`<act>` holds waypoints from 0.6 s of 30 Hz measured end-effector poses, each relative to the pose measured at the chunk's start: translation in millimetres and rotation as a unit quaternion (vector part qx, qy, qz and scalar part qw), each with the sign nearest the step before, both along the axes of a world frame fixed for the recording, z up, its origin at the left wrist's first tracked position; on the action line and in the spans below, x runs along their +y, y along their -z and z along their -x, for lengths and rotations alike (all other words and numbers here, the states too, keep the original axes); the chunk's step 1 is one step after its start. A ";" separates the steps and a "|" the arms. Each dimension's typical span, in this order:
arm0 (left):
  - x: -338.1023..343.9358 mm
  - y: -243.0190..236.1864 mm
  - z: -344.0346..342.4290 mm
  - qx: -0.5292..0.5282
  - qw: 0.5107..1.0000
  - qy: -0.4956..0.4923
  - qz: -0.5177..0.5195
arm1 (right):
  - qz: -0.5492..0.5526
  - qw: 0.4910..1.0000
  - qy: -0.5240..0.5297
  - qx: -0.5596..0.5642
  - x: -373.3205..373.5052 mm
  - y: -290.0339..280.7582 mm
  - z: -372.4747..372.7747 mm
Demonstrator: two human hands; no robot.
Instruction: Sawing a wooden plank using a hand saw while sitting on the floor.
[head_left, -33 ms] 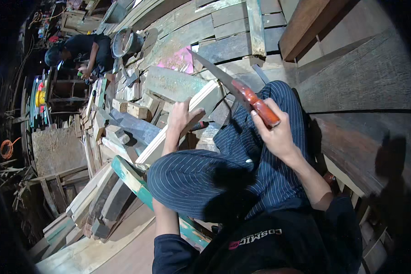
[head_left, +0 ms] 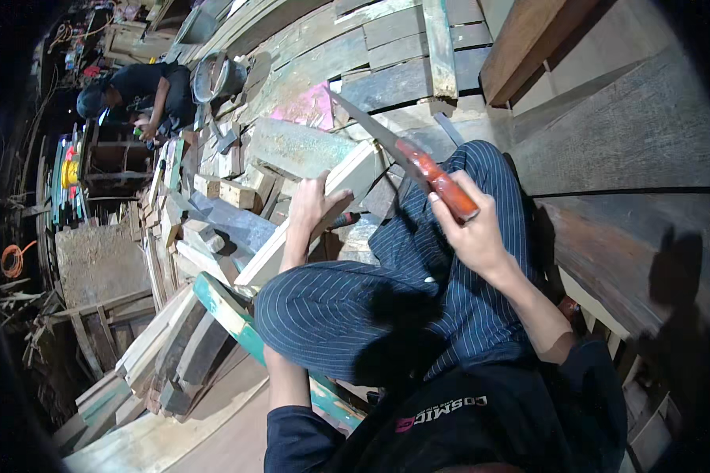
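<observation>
My left hand (head_left: pixel 312 205) is closed around a pale, straight wooden bar (head_left: pixel 356 167), thumb on one side. The bar slants from beside my left knee up to the right. In my right hand (head_left: pixel 472 225) is the handsaw (head_left: pixel 438 181), gripped by its glossy red-brown wooden handle. Its dark, tapering blade points away and to the left, passing beside the bar's far end; whether blade and bar touch, I cannot tell. A small tool with a red and black handle (head_left: pixel 345 219) lies just right of the bar, partly hidden.
Wood offcuts (head_left: pixel 237 191) pile up at the left. A green-painted board (head_left: pixel 227 307) runs by my left knee. A pink sheet (head_left: pixel 315 106) and a bucket (head_left: pixel 219 76) lie farther off. Another person (head_left: pixel 146 91) crouches at the far left. Planks (head_left: pixel 615 134) rise at the right.
My right hand and the saw have shifted very slightly left. My left hand keeps its hold on the bar.
</observation>
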State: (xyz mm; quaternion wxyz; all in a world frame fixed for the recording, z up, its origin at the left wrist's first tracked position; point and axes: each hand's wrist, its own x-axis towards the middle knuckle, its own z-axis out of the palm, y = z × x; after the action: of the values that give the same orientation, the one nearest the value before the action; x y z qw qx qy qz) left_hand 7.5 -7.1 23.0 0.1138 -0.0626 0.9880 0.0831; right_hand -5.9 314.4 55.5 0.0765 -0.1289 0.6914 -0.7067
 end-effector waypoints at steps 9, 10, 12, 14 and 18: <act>18.9 -9.6 9.9 -0.008 0.997 0.008 0.072 | -0.012 1.000 -0.005 0.012 -3.5 -3.9 16.4; 15.4 -12.3 6.7 -0.009 0.997 0.004 0.075 | -0.007 0.997 -0.028 -0.065 -4.1 -21.4 23.2; 15.2 -9.5 6.8 -0.002 0.997 0.014 0.069 | -0.015 0.999 -0.035 -0.028 -5.6 -25.6 33.7; 12.1 -9.8 5.1 0.004 0.996 0.016 0.084 | -0.016 0.999 -0.046 -0.021 -3.8 -39.0 37.8; 3.3 -4.5 6.0 0.010 0.998 0.006 0.057 | -0.036 0.995 -0.040 0.081 8.7 -56.0 28.1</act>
State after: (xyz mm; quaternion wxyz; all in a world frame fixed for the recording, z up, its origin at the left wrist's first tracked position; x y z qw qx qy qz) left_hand 1.5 -3.8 27.6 0.1004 -0.0619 0.9927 0.0266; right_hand -34.1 323.2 111.5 0.0528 -0.2102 0.7150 -0.6646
